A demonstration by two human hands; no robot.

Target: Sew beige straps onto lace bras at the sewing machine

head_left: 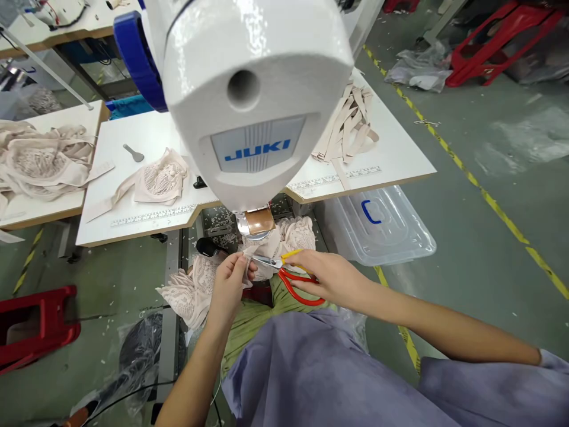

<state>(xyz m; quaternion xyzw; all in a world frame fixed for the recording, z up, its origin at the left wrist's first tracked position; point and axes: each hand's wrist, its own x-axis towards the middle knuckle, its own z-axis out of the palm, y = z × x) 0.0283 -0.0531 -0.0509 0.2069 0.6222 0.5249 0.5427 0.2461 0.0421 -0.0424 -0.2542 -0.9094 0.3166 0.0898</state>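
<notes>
My left hand [230,277] pinches the edge of a beige lace bra [296,234] just below the sewing machine's head. In my right hand [331,274] is a pair of scissors [299,284] with one red and one yellow handle. Their blades point left and reach the fabric beside my left fingertips. Lace cups of the bra hang down on both sides of my left hand, over my lap. I cannot tell from here whether the blades are on a thread or on the cloth.
A white JUKI sewing machine [258,107] looms over my hands. Left on the table lie a lace bra piece [160,178] and a grey tool [133,153]; beige straps [351,127] lie right. A lidded plastic box [377,228] sits below. Red stools [40,323] flank the machine.
</notes>
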